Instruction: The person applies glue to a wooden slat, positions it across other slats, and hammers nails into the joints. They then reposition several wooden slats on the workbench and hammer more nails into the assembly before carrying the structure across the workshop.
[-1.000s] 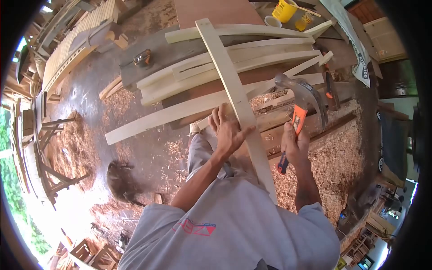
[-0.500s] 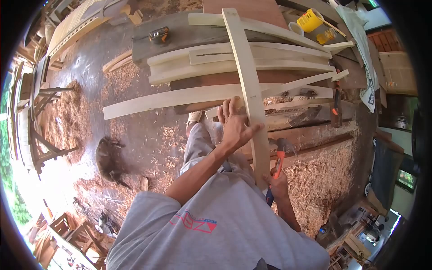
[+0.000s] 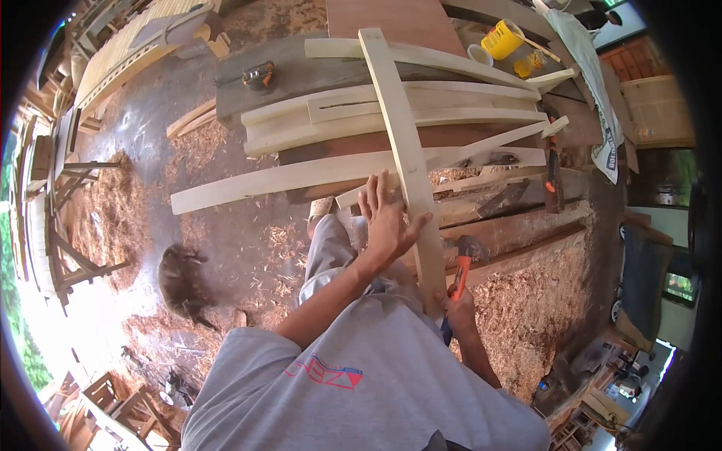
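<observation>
A long pale wooden plank [image 3: 404, 143] runs from my waist up across other wood pieces. My left hand [image 3: 389, 225] lies against its left edge, fingers stretched out and apart, the thumb reaching onto the plank's face. Beside the plank's near end, my right hand [image 3: 459, 312] is closed around a hammer [image 3: 462, 274] with an orange and dark blue handle. The hammer's metal head points up and away from me, to the right of the plank. Whether my right fingers also touch the plank is hidden.
Several pale wood strips [image 3: 282, 179] lie crosswise under the plank. A power drill [image 3: 259, 76] sits at the back left, a yellow container [image 3: 502, 40] at the back right. A dark animal, apparently a dog [image 3: 180, 284], lies on the floor at left. Wood shavings [image 3: 526, 316] cover the floor at right.
The view has shifted slightly, so the plank's far end sits a little lower and further left. My left hand's fingers look straighter. The hammer stays in my right hand.
</observation>
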Available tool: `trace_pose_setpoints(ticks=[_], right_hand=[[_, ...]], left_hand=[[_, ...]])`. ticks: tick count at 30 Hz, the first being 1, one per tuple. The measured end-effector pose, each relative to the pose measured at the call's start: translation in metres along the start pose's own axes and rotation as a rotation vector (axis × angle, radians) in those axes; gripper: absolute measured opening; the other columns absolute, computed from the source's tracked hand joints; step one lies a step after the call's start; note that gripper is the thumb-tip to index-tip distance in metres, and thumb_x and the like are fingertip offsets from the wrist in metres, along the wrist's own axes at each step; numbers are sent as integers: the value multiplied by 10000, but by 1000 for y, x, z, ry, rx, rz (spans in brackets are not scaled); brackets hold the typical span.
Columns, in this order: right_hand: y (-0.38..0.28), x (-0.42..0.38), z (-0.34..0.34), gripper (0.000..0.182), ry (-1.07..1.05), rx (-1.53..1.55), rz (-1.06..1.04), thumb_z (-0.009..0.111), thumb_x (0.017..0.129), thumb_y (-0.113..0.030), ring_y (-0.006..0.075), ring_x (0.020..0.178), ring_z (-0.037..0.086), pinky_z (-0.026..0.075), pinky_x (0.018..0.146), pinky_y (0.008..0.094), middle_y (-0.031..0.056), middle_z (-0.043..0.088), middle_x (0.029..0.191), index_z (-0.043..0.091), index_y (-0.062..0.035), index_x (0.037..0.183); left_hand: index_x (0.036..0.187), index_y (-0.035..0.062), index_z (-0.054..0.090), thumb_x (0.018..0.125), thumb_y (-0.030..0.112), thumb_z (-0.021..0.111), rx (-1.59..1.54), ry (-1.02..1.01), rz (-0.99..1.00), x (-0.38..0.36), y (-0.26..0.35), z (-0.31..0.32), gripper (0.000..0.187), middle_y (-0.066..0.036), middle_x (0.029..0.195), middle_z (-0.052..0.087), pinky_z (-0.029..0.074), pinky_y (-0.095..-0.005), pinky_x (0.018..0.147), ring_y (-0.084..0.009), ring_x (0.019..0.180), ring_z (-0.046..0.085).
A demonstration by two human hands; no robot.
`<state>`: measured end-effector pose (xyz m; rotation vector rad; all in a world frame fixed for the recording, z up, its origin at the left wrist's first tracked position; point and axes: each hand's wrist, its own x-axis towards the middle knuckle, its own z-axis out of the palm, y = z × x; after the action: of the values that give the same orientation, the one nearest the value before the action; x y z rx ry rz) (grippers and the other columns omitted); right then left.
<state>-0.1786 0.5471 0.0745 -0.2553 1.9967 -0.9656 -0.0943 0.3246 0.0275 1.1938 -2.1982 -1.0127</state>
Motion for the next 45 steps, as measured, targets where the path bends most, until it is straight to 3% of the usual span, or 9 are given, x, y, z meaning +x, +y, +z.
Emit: trace_pose_setpoints(ticks=[8, 10, 14, 19, 25, 28, 34, 39, 45], right_hand=[[3, 0, -1, 316, 3, 0, -17, 785, 835, -185, 91, 642, 463, 411, 585, 266, -6, 496, 730, 504, -41, 858], [-1, -2, 1, 319, 16, -46, 40, 788, 832, -186, 99, 654, 472, 420, 597, 274, -3, 499, 727, 505, -40, 848], [-3, -1, 1, 333, 12, -76, 21, 798, 822, -193, 110, 650, 475, 424, 607, 278, 0, 495, 718, 503, -41, 847], [14, -2, 0, 326, 26, 8, 13, 797, 821, -183, 119, 655, 490, 431, 607, 286, 18, 523, 742, 509, -35, 858], [1, -8, 4, 303, 40, 12, 33, 784, 818, -133, 110, 658, 493, 433, 605, 272, 15, 528, 755, 504, -31, 876], [3, -12, 5, 301, 47, 29, 41, 782, 812, -128, 106, 663, 491, 431, 604, 268, 13, 528, 757, 505, -32, 881], [9, -12, 6, 328, 45, 20, 50, 793, 805, -146, 92, 662, 474, 426, 601, 262, 1, 508, 764, 493, -41, 886], [7, -10, 3, 348, 13, 50, 79, 801, 805, -166, 80, 665, 470, 422, 599, 255, -5, 500, 766, 484, -49, 889], [-4, -23, 4, 349, 13, 84, 58, 801, 809, -174, 74, 648, 459, 409, 583, 244, -10, 490, 758, 482, -56, 885]], left_hand=[[1141, -73, 569, 771, 393, 776, -216, -111, -354, -1, 17, -21, 630, -304, 1414, 403, 327, -487, 1080, -438, 1356, 343], [1101, -89, 547, 753, 364, 800, -781, -408, -558, 8, 5, -14, 626, -307, 1359, 441, 436, -442, 985, -432, 1236, 480], [1247, -75, 482, 768, 371, 787, -743, -592, -502, 22, 10, -26, 722, -284, 1273, 473, 421, -359, 983, -374, 1232, 481], [1412, -25, 338, 731, 419, 820, -19, 259, 75, 26, 11, -26, 945, -240, 1456, 370, 350, -494, 1057, -378, 1358, 346], [1439, -20, 331, 671, 485, 844, 291, -40, 142, 119, -45, -83, 1052, -233, 1484, 337, 192, -527, 1140, -393, 1392, 286], [1425, -5, 372, 689, 461, 838, 421, -200, 187, 107, -56, -93, 988, -226, 1457, 370, 246, -532, 1111, -387, 1372, 315], [1204, -23, 552, 762, 343, 798, 396, 171, -143, 99, -112, -80, 624, -219, 1269, 539, 349, -543, 1027, -398, 1217, 472], [980, -16, 611, 742, 228, 814, 134, 251, 82, 100, -125, -90, 397, -200, 926, 647, 491, -426, 852, -394, 969, 614], [908, 9, 574, 724, 84, 801, -154, 138, 217, 64, -100, -101, 301, -189, 908, 641, 519, -421, 713, -400, 837, 641]])
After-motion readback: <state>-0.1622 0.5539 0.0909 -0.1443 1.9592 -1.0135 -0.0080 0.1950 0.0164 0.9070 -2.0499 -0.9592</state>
